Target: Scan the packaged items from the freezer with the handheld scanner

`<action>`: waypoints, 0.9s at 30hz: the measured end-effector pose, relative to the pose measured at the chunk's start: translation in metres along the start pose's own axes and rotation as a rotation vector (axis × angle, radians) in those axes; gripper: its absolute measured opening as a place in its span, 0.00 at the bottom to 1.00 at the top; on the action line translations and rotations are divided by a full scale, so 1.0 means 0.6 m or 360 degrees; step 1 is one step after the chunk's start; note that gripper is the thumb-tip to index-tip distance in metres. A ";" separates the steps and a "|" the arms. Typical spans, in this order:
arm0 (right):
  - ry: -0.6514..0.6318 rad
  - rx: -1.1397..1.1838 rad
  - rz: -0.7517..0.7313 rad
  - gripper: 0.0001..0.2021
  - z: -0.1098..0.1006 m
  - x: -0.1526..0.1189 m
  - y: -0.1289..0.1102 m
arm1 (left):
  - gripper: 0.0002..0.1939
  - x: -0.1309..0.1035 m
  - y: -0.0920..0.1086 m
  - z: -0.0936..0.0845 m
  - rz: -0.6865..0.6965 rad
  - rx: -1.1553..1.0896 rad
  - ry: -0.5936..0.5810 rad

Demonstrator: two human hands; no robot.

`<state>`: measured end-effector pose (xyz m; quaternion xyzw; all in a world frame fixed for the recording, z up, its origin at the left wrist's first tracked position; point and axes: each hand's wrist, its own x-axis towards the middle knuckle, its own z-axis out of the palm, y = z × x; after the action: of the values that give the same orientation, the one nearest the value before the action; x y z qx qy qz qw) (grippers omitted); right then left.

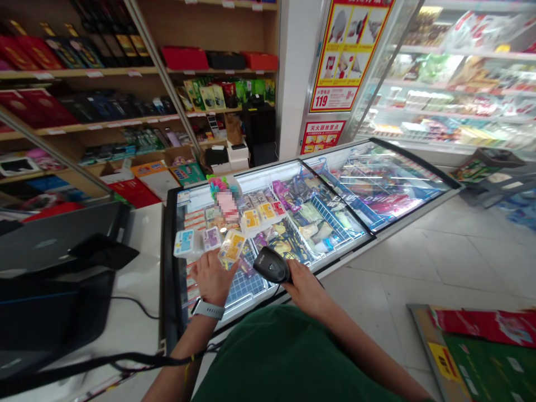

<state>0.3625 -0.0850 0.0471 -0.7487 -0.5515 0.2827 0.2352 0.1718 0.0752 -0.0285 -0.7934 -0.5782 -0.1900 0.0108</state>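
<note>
My right hand (299, 282) is wrapped round the handle of a black barcode scanner (272, 266), whose head points left over the freezer's glass top. My left hand (214, 277), with a grey-banded watch on the wrist, has its thumb and fingers at the near edge of a clear plastic box with a yellow label (233, 245). That box is tilted, gripped between them. Just beyond my left fingers are a purple-labelled box (211, 238) and a blue-labelled box (185, 242). Farther right lie yellow-labelled boxes (258, 215) and a red-labelled box (278, 208).
The chest freezer (355, 248) holds packaged food in wire baskets under glass. A brightly coloured, partly pixelated item (218, 187) is on top. Left is a counter (144, 245) with black screens and cables. Shelves (104, 72) stand behind; a lit display cooler (456, 89) is at right.
</note>
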 end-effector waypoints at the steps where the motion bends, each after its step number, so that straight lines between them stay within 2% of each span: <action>1: 0.0002 0.0006 0.0004 0.09 0.000 0.000 -0.001 | 0.29 0.001 -0.002 -0.001 -0.0032 0.0009 -0.0027; 7: 0.0033 0.0053 0.0004 0.08 0.003 0.003 0.000 | 0.33 0.032 -0.028 0.002 -0.0248 0.0150 -0.0267; 15: 0.0050 0.0078 -0.0026 0.08 0.006 0.003 0.003 | 0.36 0.093 -0.053 0.032 -0.0419 0.0237 -0.0463; 21: 0.0059 0.0097 -0.0012 0.08 0.008 0.005 0.007 | 0.35 0.108 -0.055 0.050 -0.0502 0.0233 -0.0641; 27: 0.0056 0.0099 -0.0026 0.08 0.008 0.005 0.008 | 0.36 0.118 -0.058 0.053 -0.0577 0.0238 -0.0695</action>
<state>0.3633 -0.0831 0.0399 -0.7414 -0.5443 0.2846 0.2703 0.1675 0.1590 -0.0426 -0.6963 -0.7116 0.0295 -0.0896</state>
